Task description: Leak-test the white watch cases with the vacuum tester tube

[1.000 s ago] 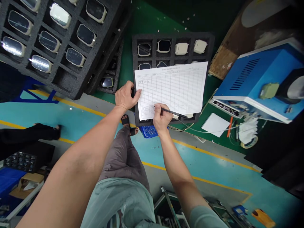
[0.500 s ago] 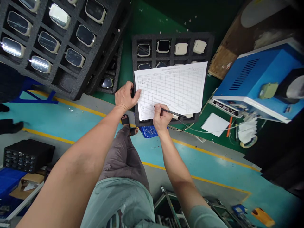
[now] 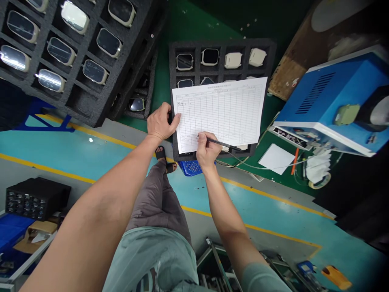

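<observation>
A printed form with a grid [image 3: 225,109] lies over a dark foam tray [image 3: 270,52] that holds watch-like devices. My right hand [image 3: 208,150] pinches a black pen [image 3: 225,144], its tip over the lower left part of the sheet. At the sheet's left edge is my left hand [image 3: 162,121], thumb on the paper and fingers at the tray's rim. Its fingers are apart, and what lies under them is partly hidden. Watch cases in the tray's top row [image 3: 209,56] show above the paper.
Stacked foam trays with more watches [image 3: 88,113] stand at the left. On the right are a blue machine [image 3: 322,93], white paper [image 3: 276,159], an orange stick [image 3: 294,161], a tape roll [image 3: 319,181] and a thin cable. A blue stool [image 3: 191,168] is below the tray.
The view has shifted slightly. Both hands keep nearly the same place on the form, and the pen is still held in my right hand.
</observation>
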A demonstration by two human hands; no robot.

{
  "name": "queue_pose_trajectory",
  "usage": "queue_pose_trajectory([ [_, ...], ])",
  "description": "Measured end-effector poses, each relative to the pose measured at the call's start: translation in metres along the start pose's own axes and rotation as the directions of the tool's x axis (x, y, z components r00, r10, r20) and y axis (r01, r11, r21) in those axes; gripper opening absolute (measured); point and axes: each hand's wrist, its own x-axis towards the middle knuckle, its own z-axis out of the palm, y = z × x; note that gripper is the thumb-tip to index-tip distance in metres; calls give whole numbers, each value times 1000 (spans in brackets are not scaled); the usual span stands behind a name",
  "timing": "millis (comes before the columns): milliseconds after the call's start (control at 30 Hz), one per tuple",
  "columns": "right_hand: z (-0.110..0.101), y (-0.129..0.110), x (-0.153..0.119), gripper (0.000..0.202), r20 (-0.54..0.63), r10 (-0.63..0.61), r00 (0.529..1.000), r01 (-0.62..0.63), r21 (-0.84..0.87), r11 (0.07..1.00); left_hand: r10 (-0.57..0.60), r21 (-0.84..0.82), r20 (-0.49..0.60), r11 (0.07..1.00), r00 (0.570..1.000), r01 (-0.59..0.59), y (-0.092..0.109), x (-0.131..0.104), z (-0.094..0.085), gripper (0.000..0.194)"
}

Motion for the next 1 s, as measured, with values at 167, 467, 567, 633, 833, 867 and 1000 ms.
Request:
queue_pose_trajectory([
  [167, 0, -1, 0, 35, 17, 0, 1000, 0, -35, 999, -5, -11, -8, 1000, 1000, 5, 0, 0, 1, 50],
  [467, 0, -3, 2, 31, 15, -56, 998, 56, -50, 997, -15, -16, 15, 1000, 1000, 15, 1, 0, -1, 53],
  [567, 0, -3, 2, 29, 14, -71, 997, 72, -51, 996, -17, -26, 16, 999, 1000, 18, 1, 0, -1, 54],
  [633, 0, -3, 2, 30, 21, -63, 998, 64, -63, 996, -19, -34, 20, 999, 1000, 19, 1, 0, -1, 53],
  [833, -1, -3, 3, 29, 18, -78, 997, 79, -67, 995, -5, -8, 7, 1000, 1000, 6, 1, 0, -1, 49],
  [867, -1, -3, 3, 29, 18, -78, 997, 79, -66, 995, -4, -10, 3, 1000, 1000, 4, 1, 0, -1, 49],
  [1000, -1, -4, 3, 32, 37, -49, 998, 52, -86, 995, -5, -26, -3, 1000, 1000, 5, 1, 0, 0, 50],
])
